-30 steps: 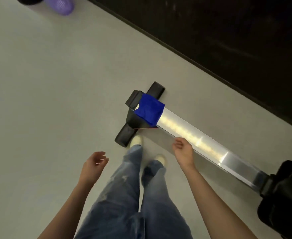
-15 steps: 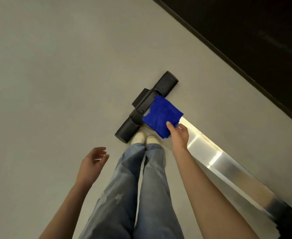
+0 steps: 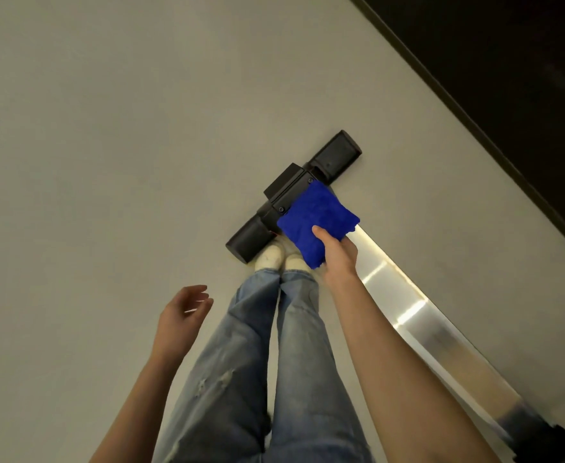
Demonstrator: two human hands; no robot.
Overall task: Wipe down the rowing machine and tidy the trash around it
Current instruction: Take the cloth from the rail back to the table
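Observation:
The rowing machine's shiny metal rail (image 3: 418, 315) runs from the lower right up to its black rear foot bar (image 3: 294, 195) on the grey floor. A folded blue cloth (image 3: 317, 218) lies over the rail's end by the foot bar. My right hand (image 3: 337, 252) grips the cloth's near edge, thumb on top. My left hand (image 3: 182, 314) hangs open and empty over the floor, left of my legs. The machine's black seat (image 3: 541, 432) shows partly at the bottom right corner.
My legs in blue jeans and light shoes (image 3: 282, 257) stand right against the foot bar. A dark wall or panel (image 3: 508, 78) with a black base strip runs diagonally along the upper right. Grey floor (image 3: 107, 145) spreads to the left.
My right hand moved up the rail from its middle to the blue cloth and took hold of it. My feet came together by the foot bar. The view shifted left along the rail.

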